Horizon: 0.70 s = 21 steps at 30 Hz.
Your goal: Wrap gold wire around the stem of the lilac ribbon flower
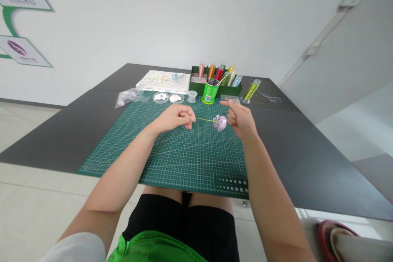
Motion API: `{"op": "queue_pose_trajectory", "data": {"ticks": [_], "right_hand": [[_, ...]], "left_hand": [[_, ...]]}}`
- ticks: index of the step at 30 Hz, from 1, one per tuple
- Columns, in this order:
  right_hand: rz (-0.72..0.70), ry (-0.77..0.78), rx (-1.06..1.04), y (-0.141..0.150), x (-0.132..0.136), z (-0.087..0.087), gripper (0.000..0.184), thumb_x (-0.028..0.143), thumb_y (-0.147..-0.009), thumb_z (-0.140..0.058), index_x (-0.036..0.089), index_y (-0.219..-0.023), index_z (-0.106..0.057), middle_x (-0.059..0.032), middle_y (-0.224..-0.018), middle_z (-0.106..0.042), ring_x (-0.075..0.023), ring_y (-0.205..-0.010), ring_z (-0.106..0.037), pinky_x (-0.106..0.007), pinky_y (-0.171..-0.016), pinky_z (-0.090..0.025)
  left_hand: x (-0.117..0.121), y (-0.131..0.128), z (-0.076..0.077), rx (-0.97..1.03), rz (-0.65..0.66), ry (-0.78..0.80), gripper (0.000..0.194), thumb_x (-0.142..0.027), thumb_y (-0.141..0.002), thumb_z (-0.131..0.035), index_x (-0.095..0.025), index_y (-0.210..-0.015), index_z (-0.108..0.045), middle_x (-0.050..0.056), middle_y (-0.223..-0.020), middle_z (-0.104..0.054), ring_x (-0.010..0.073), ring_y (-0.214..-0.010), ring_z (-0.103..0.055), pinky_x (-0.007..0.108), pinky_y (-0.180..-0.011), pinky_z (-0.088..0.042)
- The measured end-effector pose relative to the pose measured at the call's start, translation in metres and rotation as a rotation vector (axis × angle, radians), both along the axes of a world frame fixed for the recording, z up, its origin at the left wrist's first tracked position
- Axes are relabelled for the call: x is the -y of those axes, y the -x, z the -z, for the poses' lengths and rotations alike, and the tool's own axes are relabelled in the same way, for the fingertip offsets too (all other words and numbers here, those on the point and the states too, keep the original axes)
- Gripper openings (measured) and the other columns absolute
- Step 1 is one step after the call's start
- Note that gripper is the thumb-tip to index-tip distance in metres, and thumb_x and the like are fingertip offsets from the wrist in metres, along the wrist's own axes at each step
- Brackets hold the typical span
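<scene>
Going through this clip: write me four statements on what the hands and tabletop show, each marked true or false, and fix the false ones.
1. The left hand pinches the thin yellow-green stem. True.
2. The right hand is wrapped around the rounded pale lilac flower head. False: the right hand is beside the flower head.
3. The bright green cylindrical can lies on its side. False: the can stands upright.
4. Two shallow round clear dishes hold white pieces. True.
</scene>
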State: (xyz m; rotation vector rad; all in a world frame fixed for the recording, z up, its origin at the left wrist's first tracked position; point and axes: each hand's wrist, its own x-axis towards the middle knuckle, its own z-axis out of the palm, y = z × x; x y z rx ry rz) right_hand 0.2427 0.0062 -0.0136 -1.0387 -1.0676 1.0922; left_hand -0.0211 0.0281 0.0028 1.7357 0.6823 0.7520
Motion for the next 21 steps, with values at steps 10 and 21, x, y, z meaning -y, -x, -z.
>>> {"op": "queue_pose_trajectory", "data": {"ticks": [10,21], "right_hand": [[0.684,0.137,1.068,-0.008,-0.007,0.016,0.056,0.047,-0.103,-0.045,0.014,-0.078,-0.083,-0.0135,-0.08,-0.073,-0.03,-0.087,-0.065,-0.05,-0.093,-0.045],[0.801,-0.156,1.11,-0.003,-0.001,0.011,0.034,0.033,-0.098,-0.056,0.019,-0.069,-0.066,-0.0142,-0.115,-0.074,-0.032,-0.12,-0.06,-0.064,-0.124,-0.022]], "left_hand": [[-0.007,0.003,-0.003,0.412,-0.242,0.007,0.026,-0.037,-0.074,-0.084,-0.017,-0.072,-0.068,-0.004,-0.052,-0.062,0.0065,-0.047,-0.052,0.018,-0.051,-0.042],[-0.006,-0.008,0.003,0.362,-0.341,-0.001,0.016,-0.03,-0.079,-0.076,-0.018,-0.073,-0.068,-0.003,-0.055,-0.065,0.0083,-0.052,-0.056,0.021,-0.056,-0.045]]}}
